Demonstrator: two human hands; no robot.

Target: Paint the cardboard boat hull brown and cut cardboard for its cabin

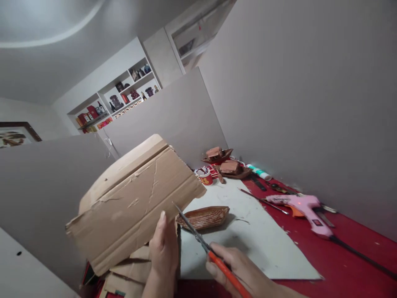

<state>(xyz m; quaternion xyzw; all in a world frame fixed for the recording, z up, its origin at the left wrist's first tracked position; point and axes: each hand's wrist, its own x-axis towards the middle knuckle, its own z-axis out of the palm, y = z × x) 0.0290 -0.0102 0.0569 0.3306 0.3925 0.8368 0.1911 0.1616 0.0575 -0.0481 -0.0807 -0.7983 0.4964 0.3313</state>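
A large creased sheet of brown cardboard [130, 203] is held up and tilted at the left. My left hand [163, 244] grips its lower right edge, thumb on the near face. In my right hand [237, 265] are scissors with orange handles [228, 273]; their blades point up and left, with the tip at the cardboard's right part. Behind the scissors a small brown boat hull [204, 218] lies on a white board [257, 248]. Whether the blades touch the cardboard is hard to tell.
A pink glue gun [307, 209] with a black cable lies on the red table [350, 252] at the right. Two covered model boats [232, 167] and a red-and-white cup [204, 177] stand at the back. More cardboard pieces [124, 279] are at lower left.
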